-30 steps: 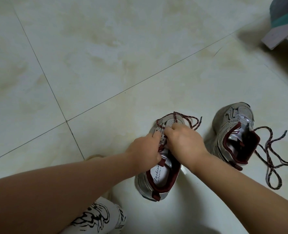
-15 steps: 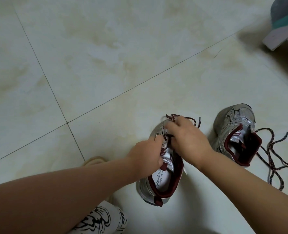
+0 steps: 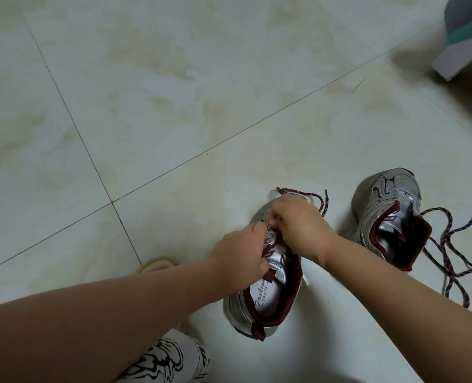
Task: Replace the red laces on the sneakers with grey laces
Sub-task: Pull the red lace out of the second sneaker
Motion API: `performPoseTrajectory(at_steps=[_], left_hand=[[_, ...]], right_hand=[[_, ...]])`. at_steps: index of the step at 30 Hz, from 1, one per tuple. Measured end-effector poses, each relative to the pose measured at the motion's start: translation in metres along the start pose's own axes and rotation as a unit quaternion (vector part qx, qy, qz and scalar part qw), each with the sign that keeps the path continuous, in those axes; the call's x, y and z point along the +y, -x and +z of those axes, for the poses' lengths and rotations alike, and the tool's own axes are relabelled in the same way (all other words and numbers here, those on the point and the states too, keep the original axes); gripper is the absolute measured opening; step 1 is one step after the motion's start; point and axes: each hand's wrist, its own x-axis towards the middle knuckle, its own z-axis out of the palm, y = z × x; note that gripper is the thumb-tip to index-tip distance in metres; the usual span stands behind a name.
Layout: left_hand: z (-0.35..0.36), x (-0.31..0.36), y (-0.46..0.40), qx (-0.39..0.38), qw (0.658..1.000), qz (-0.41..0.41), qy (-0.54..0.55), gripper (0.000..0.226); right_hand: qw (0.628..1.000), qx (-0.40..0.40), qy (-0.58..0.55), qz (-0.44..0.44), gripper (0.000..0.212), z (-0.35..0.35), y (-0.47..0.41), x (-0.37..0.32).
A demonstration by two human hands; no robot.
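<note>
Sneakers sit on the pale tiled floor [image 3: 174,92] in front of me, both grey with dark red lining. I work on the near sneaker [image 3: 259,308], which stands upright at about five o'clock from the middle of the view, its heel toward me and its toe pointing away. My left hand [image 3: 240,258] curls over the tongue area from the nine o'clock side, fingers bent and gripping the upper by the eyelets. My right hand [image 3: 301,230] comes in from the three o'clock side, fingers curled and pinching the red lace [image 3: 309,195] near the toe end of the lacing; a loose loop of that lace sticks out past my knuckles toward twelve o'clock. The two hands nearly touch over the lacing, and I cannot tell which eyelet the lace passes through there.

At three o'clock from it, a little apart, stands the second sneaker [image 3: 389,205], opening toward me. Its red lace tails [image 3: 450,244] trail loose across the floor on its right side. My patterned trouser knee [image 3: 163,360] shows at six o'clock.
</note>
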Motion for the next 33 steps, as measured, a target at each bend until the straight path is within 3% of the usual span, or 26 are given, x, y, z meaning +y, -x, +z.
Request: performPoseTrajectory(at_steps=[1,3,5,8,10,13,14,16,20,22,24,26,27,30,33], left_hand=[[0.000,-0.001,0.001,0.004,1.000,0.001,0.003,0.018],[0.000,-0.004,0.000,0.011,1.000,0.000,0.012,0.020],[-0.001,-0.006,-0.002,0.020,0.999,-0.008,0.027,0.021],[-0.002,-0.007,-0.007,0.025,0.999,-0.013,0.028,0.022],[-0.002,-0.006,-0.008,0.025,0.999,-0.021,0.030,0.022],[-0.002,-0.006,-0.008,0.021,0.999,-0.030,0.025,0.024],[-0.002,-0.006,-0.008,0.020,0.999,-0.032,0.023,0.025],[-0.002,-0.006,-0.007,0.017,0.999,-0.034,0.025,0.025],[-0.001,-0.006,-0.007,0.016,0.999,-0.028,0.031,0.023],[-0.001,-0.006,-0.007,0.019,0.999,-0.021,0.036,0.021],[-0.001,-0.007,-0.007,0.019,0.999,-0.019,0.034,0.021],[-0.001,-0.008,-0.007,0.018,0.999,-0.016,0.029,0.021],[0.000,-0.009,-0.007,0.017,0.999,-0.015,0.026,0.021],[0.000,-0.007,-0.007,0.017,0.999,-0.017,0.027,0.021],[-0.002,-0.006,-0.007,0.022,0.999,-0.017,0.029,0.019]], right_hand=[[0.994,0.031,-0.082,0.059,0.021,-0.004,-0.001,0.001],[0.940,0.120,-0.272,0.167,0.021,-0.013,-0.002,0.008],[0.897,0.189,-0.345,0.203,0.020,-0.021,0.003,0.014],[0.921,0.200,-0.293,0.162,0.013,-0.017,0.010,0.009],[0.942,0.161,-0.268,0.122,0.011,-0.011,0.009,0.001],[0.996,0.078,0.006,0.034,0.028,-0.003,0.005,-0.001],[0.993,0.054,0.105,-0.003,0.028,0.000,0.005,0.000],[0.981,0.032,0.189,-0.034,0.021,0.005,0.004,0.000],[0.985,0.073,0.158,-0.010,0.011,0.000,-0.002,-0.002],[0.980,0.171,0.049,0.085,0.011,-0.015,-0.005,0.002],[0.947,0.261,-0.083,0.168,0.016,-0.033,-0.008,0.007],[0.936,0.297,-0.081,0.172,0.012,-0.046,-0.010,0.014],[0.945,0.284,-0.056,0.154,0.011,-0.049,-0.010,0.014],[0.983,0.174,0.033,0.048,0.037,-0.039,-0.006,0.006],[0.976,0.050,0.198,-0.079,0.033,-0.014,0.000,0.002]])
